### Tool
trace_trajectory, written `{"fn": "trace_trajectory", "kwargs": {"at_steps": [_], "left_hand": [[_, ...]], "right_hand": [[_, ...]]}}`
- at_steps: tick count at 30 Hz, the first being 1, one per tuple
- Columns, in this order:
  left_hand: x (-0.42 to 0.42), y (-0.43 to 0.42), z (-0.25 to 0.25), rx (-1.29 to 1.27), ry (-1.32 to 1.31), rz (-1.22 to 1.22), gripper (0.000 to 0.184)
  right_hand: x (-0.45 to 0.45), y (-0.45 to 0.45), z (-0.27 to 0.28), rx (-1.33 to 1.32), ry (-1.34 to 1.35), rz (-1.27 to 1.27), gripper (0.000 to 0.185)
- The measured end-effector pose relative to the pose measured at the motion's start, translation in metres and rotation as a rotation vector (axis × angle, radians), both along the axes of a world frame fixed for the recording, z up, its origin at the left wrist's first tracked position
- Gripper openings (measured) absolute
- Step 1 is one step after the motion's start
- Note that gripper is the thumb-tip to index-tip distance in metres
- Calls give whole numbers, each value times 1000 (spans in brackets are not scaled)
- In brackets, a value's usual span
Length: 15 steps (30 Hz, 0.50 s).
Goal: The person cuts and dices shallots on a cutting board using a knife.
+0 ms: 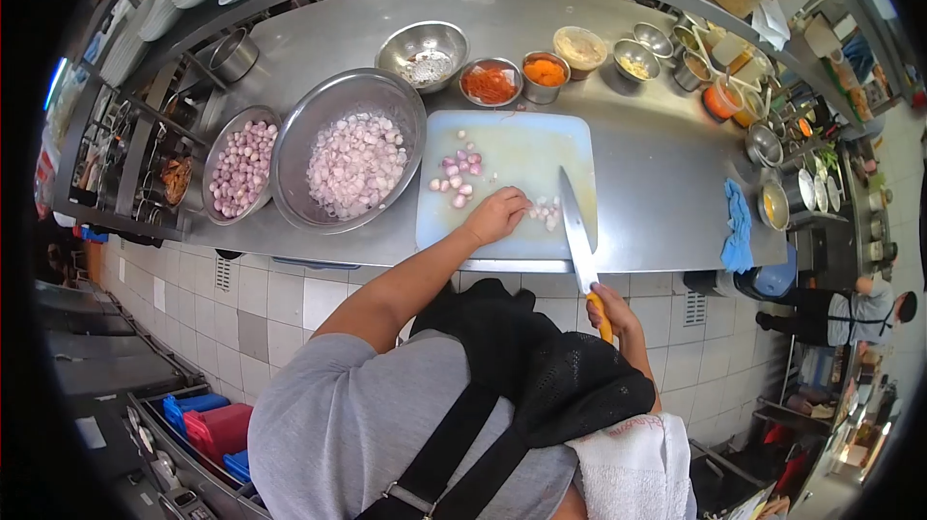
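Observation:
My right hand (616,312) is closed around the yellow handle of a chef's knife (577,230), whose long blade points away from me over the right part of the cutting board (454,139). Resting low over the board, my left hand (497,216) has its fingers curled together; whatever they hold, if anything, is hidden. Cut shallot pieces (547,214) lie between its fingertips and the blade. Several whole peeled shallots (462,165) sit on the board's left half.
Left of the board stand a large steel bowl (287,158) of cut shallots and a bowl of whole shallots (246,168). Behind are bowls of orange shreds (490,85) and orange pieces (545,72). A blue cloth (737,225) lies at right; another person (850,312) stands beyond.

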State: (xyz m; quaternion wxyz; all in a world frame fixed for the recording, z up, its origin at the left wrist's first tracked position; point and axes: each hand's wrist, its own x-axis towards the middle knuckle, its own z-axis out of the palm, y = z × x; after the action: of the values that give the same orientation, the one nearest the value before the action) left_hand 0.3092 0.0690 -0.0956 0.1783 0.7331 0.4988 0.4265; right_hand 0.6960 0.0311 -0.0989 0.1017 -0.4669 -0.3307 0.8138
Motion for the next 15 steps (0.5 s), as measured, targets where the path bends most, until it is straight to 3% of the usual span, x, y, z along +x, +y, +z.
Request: {"fn": "trace_trajectory", "kwargs": {"at_steps": [4, 6, 10, 12, 15], "left_hand": [[-37, 18, 17, 41, 29, 250, 19], [-67, 29, 38, -69, 204, 407, 26], [-86, 29, 60, -226, 435, 306, 27], [-79, 22, 70, -252, 619, 334, 24], [-83, 34, 38, -220, 608, 385, 20]], "right_hand": [[-2, -14, 0, 33, -1, -109, 29], [-18, -21, 2, 87, -77, -177, 30], [-50, -30, 15, 281, -173, -313, 35], [-63, -34, 31, 406, -242, -163, 35], [-77, -45, 36, 457, -254, -46, 35]]}}
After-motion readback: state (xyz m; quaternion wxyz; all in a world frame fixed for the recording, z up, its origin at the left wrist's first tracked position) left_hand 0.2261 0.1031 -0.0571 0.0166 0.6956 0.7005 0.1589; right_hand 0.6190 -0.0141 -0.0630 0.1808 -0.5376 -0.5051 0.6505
